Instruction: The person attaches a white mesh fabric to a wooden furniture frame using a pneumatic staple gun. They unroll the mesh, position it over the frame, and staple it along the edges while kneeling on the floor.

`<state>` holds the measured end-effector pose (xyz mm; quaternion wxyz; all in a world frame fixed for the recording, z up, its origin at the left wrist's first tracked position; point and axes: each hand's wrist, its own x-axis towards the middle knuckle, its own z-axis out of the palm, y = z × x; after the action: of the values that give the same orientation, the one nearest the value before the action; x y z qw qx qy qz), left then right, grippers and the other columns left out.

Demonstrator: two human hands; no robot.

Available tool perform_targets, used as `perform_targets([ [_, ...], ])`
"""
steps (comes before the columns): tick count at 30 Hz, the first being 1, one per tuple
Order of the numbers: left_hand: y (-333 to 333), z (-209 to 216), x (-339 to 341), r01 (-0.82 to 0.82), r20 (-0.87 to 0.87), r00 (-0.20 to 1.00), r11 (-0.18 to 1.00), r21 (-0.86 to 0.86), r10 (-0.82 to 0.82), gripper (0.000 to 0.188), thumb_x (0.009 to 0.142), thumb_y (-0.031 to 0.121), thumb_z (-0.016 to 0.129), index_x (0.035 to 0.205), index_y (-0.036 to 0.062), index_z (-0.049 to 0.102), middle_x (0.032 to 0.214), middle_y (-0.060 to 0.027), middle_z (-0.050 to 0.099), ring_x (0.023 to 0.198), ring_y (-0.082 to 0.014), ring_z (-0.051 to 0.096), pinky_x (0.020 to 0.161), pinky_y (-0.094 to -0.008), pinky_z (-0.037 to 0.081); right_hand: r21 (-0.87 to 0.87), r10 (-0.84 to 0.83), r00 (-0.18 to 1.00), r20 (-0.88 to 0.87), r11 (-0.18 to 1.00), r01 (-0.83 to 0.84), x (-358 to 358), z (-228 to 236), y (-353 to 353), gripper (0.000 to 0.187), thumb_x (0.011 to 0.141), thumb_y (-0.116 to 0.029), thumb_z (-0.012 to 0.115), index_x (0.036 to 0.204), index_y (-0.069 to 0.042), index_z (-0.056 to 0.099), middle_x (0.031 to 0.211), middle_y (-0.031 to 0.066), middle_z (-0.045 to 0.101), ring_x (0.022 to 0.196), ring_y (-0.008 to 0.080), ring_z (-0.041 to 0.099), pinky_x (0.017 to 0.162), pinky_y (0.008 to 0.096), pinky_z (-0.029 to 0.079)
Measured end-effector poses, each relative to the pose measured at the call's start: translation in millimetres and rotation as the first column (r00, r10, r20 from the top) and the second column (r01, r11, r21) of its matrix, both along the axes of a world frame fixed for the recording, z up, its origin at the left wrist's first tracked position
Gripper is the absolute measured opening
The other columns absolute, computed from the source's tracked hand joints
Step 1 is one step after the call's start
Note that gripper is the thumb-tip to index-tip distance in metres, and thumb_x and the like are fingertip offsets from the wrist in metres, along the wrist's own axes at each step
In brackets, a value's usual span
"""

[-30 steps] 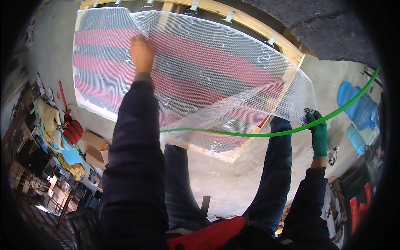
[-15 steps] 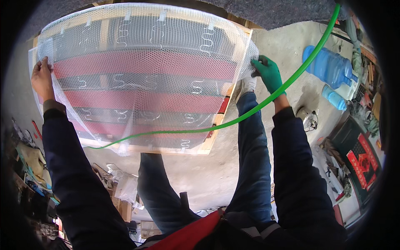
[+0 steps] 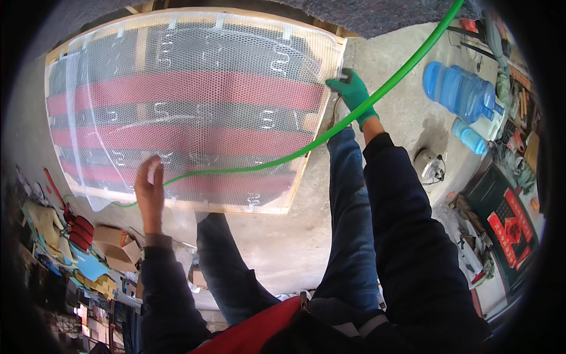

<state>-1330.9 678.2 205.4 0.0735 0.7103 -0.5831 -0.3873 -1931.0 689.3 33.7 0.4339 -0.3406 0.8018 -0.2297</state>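
A wooden frame (image 3: 339, 56) with red and dark webbing straps and wavy wire springs lies before me. White honeycomb mesh (image 3: 194, 106) is spread over it, with a folded strip along its left side. My left hand (image 3: 150, 186) is bare and hovers over the near left part of the mesh, fingers apart and holding nothing. At the frame's right edge my right hand (image 3: 352, 96), in a green glove, has its fingers closed on the mesh border. A green hose (image 3: 377, 94) crosses in front of the right wrist and over the mesh, passing by the left hand.
Blue water bottles (image 3: 463, 91) and a round metal item (image 3: 429, 165) are on the concrete floor to the right. A cardboard box (image 3: 117, 248) and assorted clutter lie at lower left. Grey fabric (image 3: 389, 15) hangs along the far edge. My legs stand close to the frame's near side.
My left hand has let go of the mesh's left edge and moved right and nearer. My right hand has shifted left to the frame's edge. The mesh now lies flatter.
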Motion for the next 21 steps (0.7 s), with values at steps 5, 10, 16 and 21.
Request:
perform_targets([
  [5,90.3,29.1,14.9,-0.156,0.009,0.988,0.987,-0.032,0.156,0.028,0.107,0.017,0.064,0.128,0.0007,0.070,0.123,-0.0161,0.073,0.111,-0.0278,0.069,0.099,-0.0365,0.053,-0.137,-0.306,0.951,0.031,0.942,0.308,-18.3,10.1,46.9,0.057,0.097,-0.029,0.077,0.138,0.004,0.056,0.118,0.0152,0.070,0.101,0.0207,0.065,0.092,0.0340,0.054],
  [10,120.4,12.8,38.7,0.181,0.287,0.947,0.977,-0.111,-0.143,0.046,0.107,0.027,0.062,0.149,0.0097,0.057,0.145,-0.0176,0.059,0.136,-0.0380,0.053,0.118,-0.0484,0.039,0.281,0.115,0.929,0.352,0.934,-0.222,59.1,26.0,183.6,0.042,0.099,-0.037,0.072,0.122,-0.002,0.069,0.098,0.0063,0.070,0.083,0.0185,0.069,0.070,0.0336,0.053],
  [16,95.5,-33.0,49.5,0.368,0.228,0.915,0.921,-0.132,-0.333,0.036,0.107,0.038,0.061,0.120,0.0063,0.071,0.124,-0.0160,0.068,0.120,-0.0354,0.060,0.106,-0.0506,0.044,0.832,-0.105,0.915,0.391,0.464,-0.302,208.0,59.4,290.3,0.056,0.095,-0.057,0.071,0.115,-0.005,0.070,0.097,0.0074,0.071,0.079,0.0209,0.071,0.063,0.0379,0.054],
  [21,122.5,-31.0,76.6,0.103,0.021,0.991,0.851,0.515,-0.133,0.061,0.108,0.050,0.055,0.078,-0.0008,0.069,0.082,-0.0170,0.070,0.078,-0.0379,0.067,0.081,-0.0479,0.052,0.860,0.101,0.918,0.383,0.325,-0.394,262.1,45.3,334.4,0.073,0.093,-0.070,0.066,0.120,-0.002,0.066,0.085,0.0075,0.069,0.068,0.0213,0.069,0.064,0.0412,0.054],
])
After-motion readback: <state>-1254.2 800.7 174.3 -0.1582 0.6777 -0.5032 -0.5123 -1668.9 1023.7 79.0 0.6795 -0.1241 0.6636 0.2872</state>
